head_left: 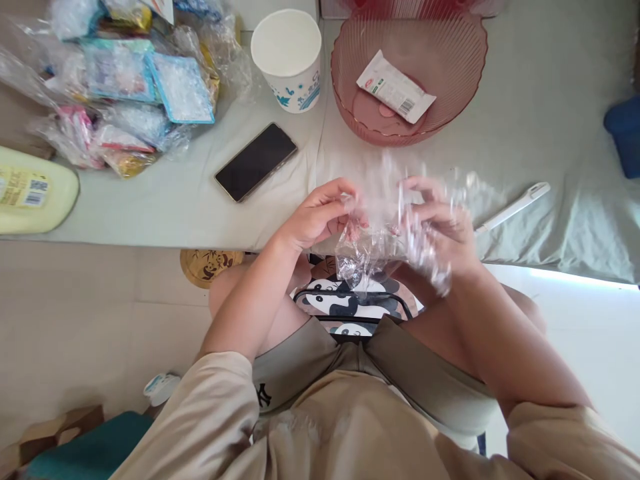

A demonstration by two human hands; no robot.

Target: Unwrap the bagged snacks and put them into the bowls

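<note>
A crumpled clear plastic bag is held between my two hands at the table's front edge, partly blurred by motion. My left hand pinches its left side with thumb and fingers. On the other side, my right hand has curled fingers around the bag, smeared by movement. Just beyond them stands a pink ribbed bowl with a scalloped rim. A white printed packet lies inside that bowl.
A black phone and a paper cup are left of the bowl. Plastic-wrapped packets pile up at the far left, above a yellow bottle. A white slim tool lies right. A dark blue container is at the right edge.
</note>
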